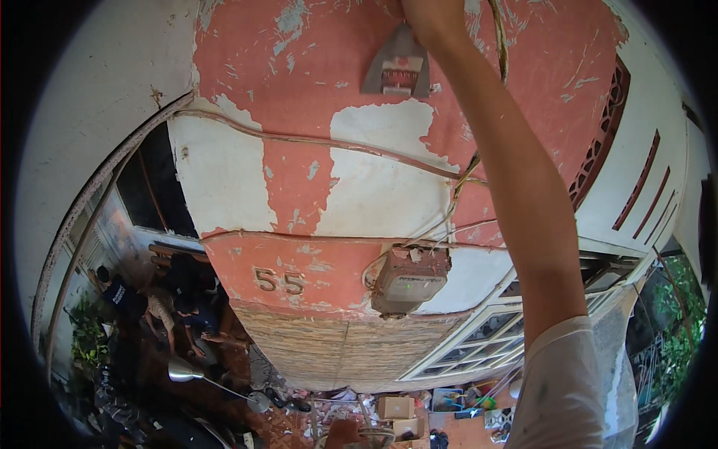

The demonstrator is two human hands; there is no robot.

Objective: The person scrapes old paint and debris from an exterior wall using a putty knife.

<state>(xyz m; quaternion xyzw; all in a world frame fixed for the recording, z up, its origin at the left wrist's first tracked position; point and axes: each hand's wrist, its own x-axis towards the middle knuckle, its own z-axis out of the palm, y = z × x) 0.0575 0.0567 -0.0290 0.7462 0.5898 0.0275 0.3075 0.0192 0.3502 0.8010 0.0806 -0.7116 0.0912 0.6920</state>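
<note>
My right hand (432,16) reaches up at the top edge, its fingers partly cut off by the frame. It is closed around a scraper (399,69) with a wide, flat metal blade pointing down. The blade lies against or very close to the wall (299,63), where scratched pink paint covers the upper part. Just below the blade is a bare white patch (381,142) with ragged paint edges. Another white patch (221,168) lies farther left, past a pink strip. I do not see my left hand.
Cables (321,140) cross the wall and join near my forearm. An electric meter (411,278) hangs below, right of raised numerals. A barred window (479,340) is lower right. Far below are boxes (396,408), paint debris, a metal lamp (183,370) and several people (161,310).
</note>
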